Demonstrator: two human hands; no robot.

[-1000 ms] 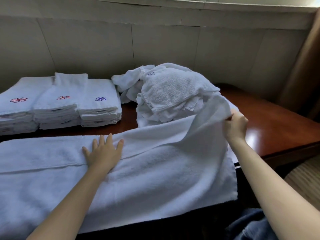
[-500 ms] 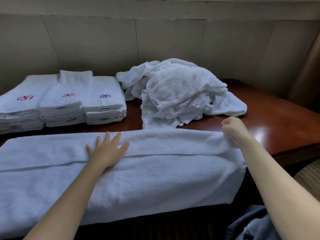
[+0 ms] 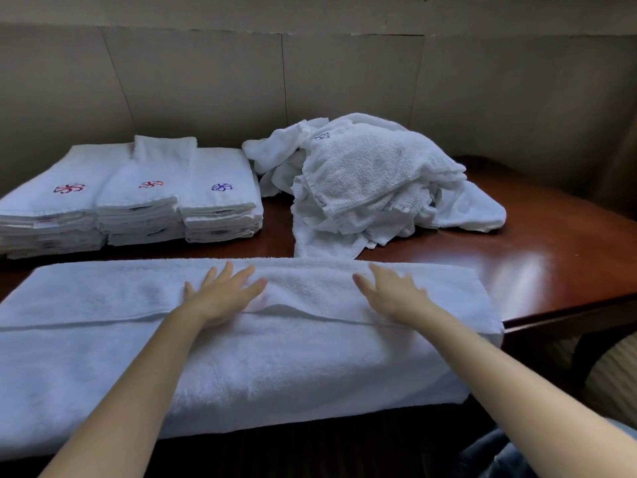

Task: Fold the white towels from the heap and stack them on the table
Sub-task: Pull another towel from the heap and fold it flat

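Both the left hand [image 3: 220, 294] and right hand [image 3: 393, 294] lie flat with fingers spread on the big towel [image 3: 275, 357], which runs left-to-right along the table's [image 3: 517, 257] near edge, so I'd guess an end-to-end fold comes next.

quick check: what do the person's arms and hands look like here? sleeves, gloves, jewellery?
Both forearms are bare up to the frame edge: no sleeves in view. The left hand and right hand wear no gloves, and no rings, watch or bands show. The right hand's fingers are slightly motion-blurred.
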